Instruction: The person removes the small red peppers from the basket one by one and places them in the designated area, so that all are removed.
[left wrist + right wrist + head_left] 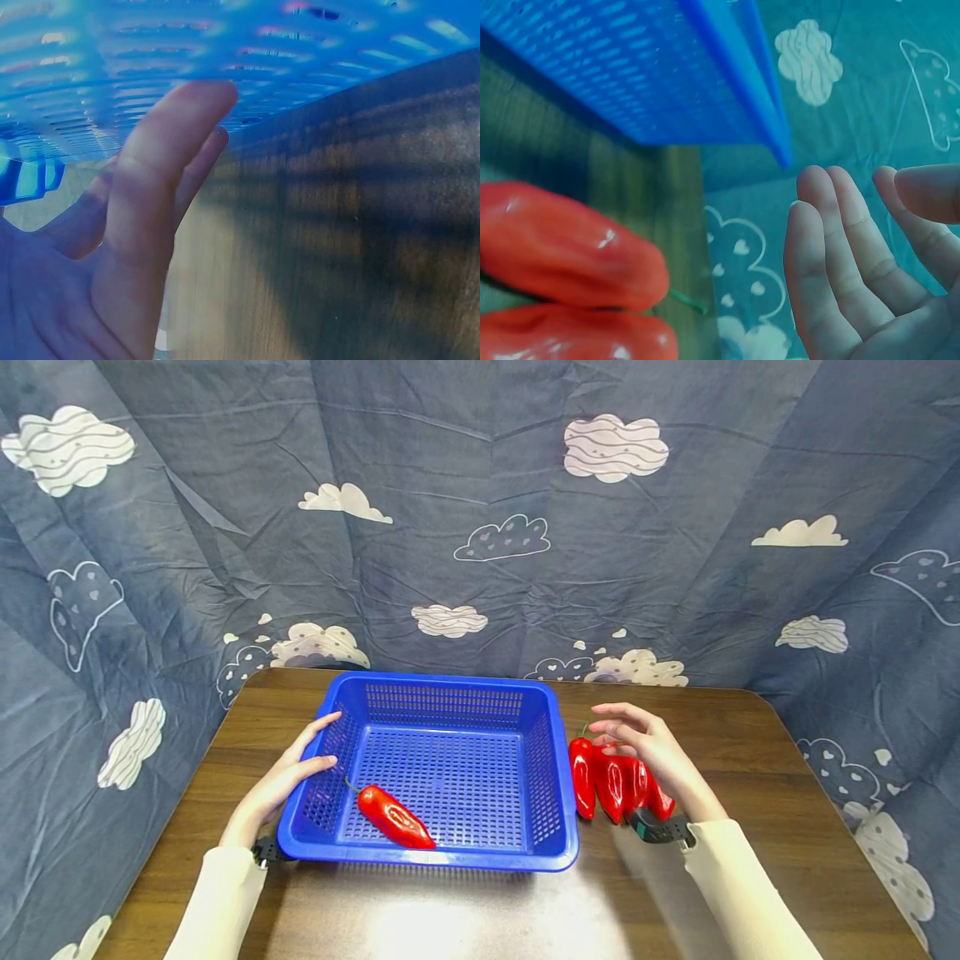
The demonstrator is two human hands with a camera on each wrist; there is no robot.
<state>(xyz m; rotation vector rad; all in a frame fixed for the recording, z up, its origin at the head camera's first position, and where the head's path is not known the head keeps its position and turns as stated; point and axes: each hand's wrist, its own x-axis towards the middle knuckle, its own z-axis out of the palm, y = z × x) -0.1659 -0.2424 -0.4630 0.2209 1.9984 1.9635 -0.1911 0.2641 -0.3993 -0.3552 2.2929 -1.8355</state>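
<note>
A blue plastic basket (442, 858) with slotted walls stands on the table, one red pepper (393, 817) with a green stem lying in its near left part. At the basket's left rim, my left hand (281, 781) holds on. Its thumb and a finger reach over the rim in the head view, while other fingers (142, 187) lie against the outer wall in the left wrist view. To the basket's right, my right hand (645, 743) hovers above several red peppers (582, 781), partly covering them. Its fingers are loosely bent and hold nothing; the basket's corner is near its fingertips in the right wrist view.
The wooden table (720, 743) extends to the right of the peppers and in front of the basket. Behind it hangs a dark blue cloth (450, 577) with a cloud print. A black wrist strap (660, 828) hangs close to the near ends of the peppers.
</note>
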